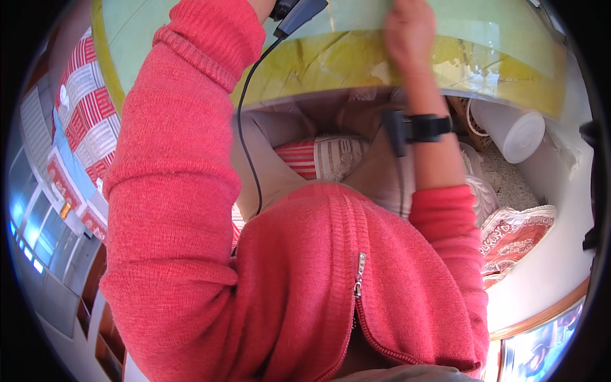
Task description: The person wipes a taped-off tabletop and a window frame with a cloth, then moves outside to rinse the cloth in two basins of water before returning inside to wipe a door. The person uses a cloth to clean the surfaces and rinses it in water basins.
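My right hand (413,31) is blurred at the upper edge, over the near part of a table with a pale green and yellow top (353,59). Its fingers are partly cut off, so I cannot tell whether it holds anything. A black wrist strap (429,128) with a small dark device sits on that forearm. My left hand is out of view past the top edge. Only its wrist shows, beside a dark device (300,16) from which a black cable (243,105) runs down to my lap. The table's surface looks glossy, with reflections at the right.
Under the table's right side a white plastic container (513,133) lies tilted. A red and white patterned cloth (518,238) is by the pale wall at right. Red and white patchwork fabric (90,114) lies left of the table. Striped fabric (324,157) shows between my legs.
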Available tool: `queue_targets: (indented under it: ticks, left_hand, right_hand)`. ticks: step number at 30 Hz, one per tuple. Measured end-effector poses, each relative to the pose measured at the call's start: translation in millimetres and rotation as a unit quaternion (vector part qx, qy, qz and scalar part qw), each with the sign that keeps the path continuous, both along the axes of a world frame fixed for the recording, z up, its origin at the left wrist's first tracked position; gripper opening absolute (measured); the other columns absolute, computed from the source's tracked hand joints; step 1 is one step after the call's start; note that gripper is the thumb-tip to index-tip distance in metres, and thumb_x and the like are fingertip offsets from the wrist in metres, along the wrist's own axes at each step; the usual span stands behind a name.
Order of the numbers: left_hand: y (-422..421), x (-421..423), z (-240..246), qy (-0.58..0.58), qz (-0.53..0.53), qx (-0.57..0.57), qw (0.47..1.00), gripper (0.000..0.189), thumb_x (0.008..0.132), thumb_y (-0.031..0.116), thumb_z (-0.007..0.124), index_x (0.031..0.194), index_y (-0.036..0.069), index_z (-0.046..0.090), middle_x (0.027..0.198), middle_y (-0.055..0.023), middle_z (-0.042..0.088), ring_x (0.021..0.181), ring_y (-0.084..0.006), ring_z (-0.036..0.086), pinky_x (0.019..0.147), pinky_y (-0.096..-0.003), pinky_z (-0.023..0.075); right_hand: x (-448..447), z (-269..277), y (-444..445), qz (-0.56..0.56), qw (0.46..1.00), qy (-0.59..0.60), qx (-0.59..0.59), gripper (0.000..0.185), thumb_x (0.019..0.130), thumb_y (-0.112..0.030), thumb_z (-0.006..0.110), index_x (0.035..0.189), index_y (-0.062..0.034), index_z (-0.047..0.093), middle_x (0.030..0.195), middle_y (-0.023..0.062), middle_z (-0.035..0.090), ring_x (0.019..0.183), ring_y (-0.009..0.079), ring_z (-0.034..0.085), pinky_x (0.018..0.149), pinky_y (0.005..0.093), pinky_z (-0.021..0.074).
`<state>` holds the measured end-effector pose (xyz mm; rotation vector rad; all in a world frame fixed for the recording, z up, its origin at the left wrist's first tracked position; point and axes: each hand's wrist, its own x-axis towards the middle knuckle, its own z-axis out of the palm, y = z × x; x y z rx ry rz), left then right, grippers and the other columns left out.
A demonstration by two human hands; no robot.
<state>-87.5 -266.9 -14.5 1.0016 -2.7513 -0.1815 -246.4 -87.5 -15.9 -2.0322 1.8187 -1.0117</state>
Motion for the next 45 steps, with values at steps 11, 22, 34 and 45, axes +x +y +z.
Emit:
queue_targets:
  ticks: [11, 22, 34, 45]
  left_hand:
    - [162, 8, 27, -0.017, -0.037, 0.076, 0.996, 0.047, 0.096, 0.027, 0.048, 0.141, 0.017, 0.043, 0.152, -0.01, 0.033, 0.14, -0.0328, 0.03, 0.107, -0.0599, 0.0287]
    - [108, -149, 13, 0.059, 0.004, 0.007, 0.998, 0.042, 0.093, 0.024, 0.055, 0.135, 0.027, 0.05, 0.148, -0.0001, 0.04, 0.134, -0.0256, 0.038, 0.108, -0.0559, 0.0292]
    - [-18, -14, 18, -0.014, 0.28, 0.081, 0.956, 0.051, 0.095, 0.031, 0.05, 0.142, 0.016, 0.039, 0.157, -0.0045, 0.025, 0.143, -0.0293, 0.026, 0.11, -0.0623, 0.0237]
    - [83, 303, -20, -0.045, 0.578, 0.063, 0.813, 0.055, 0.097, 0.044, 0.038, 0.149, 0.028, 0.029, 0.158, -0.0027, 0.022, 0.144, -0.0332, 0.02, 0.108, -0.0642, 0.0223]
  right_hand:
    - [-147, -29, 19, -0.2, 0.944, 0.263, -0.026, 0.044, 0.093, -0.039, 0.045, 0.134, -0.0238, 0.054, 0.139, 0.0126, 0.05, 0.131, 0.0319, 0.041, 0.105, 0.0542, 0.0279]
    - [-142, 1, 21, -0.235, 0.969, 0.016, -0.071, 0.042, 0.094, -0.02, 0.046, 0.127, 0.0052, 0.052, 0.125, 0.0239, 0.056, 0.115, 0.0402, 0.049, 0.1, 0.0454, 0.0352]
    - [-143, 1, 20, -0.246, 0.966, 0.063, -0.045, 0.043, 0.096, -0.026, 0.045, 0.127, 0.0026, 0.053, 0.126, 0.0207, 0.056, 0.118, 0.0365, 0.048, 0.103, 0.0459, 0.0334]
    - [-143, -2, 19, -0.255, 0.961, 0.094, -0.047, 0.044, 0.094, -0.031, 0.048, 0.125, 0.0006, 0.056, 0.127, 0.0205, 0.056, 0.118, 0.0377, 0.048, 0.102, 0.0471, 0.0335]
